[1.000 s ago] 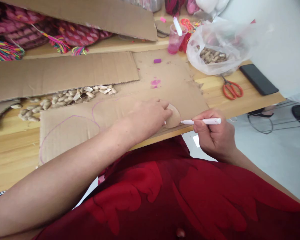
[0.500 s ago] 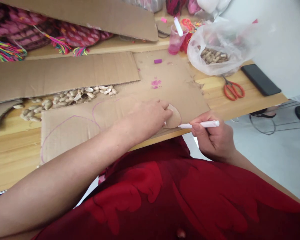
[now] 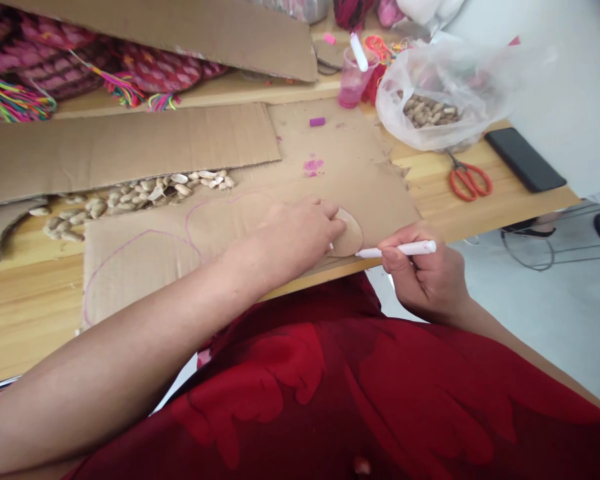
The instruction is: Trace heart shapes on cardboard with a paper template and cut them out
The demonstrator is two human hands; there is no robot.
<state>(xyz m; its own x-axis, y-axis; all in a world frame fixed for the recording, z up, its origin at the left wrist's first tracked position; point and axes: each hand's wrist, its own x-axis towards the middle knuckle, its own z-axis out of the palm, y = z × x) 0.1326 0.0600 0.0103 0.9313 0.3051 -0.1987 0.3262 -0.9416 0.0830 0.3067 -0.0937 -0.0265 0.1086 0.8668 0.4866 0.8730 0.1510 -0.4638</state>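
Note:
My right hand is closed around a white marker pen, whose tip touches the edge of a rounded cardboard cutout. With curled fingers, my left hand presses that cutout down and covers much of it. Beneath lies a large cardboard sheet that reaches to the table's front edge. Curved purple lines are drawn on the sheet to the left, partly hidden by my left forearm. A purple marker cap rests farther back, beyond a pink stain on the sheet.
Orange-handled scissors and a black phone lie at the right. Behind them stands a plastic bag of peanuts. A pink cup holds another pen. Loose peanuts lie along a cardboard strip at the left.
The marker pen and my right hand have shifted very slightly left along the cutout's lower edge. My left hand stays in place on the cutout.

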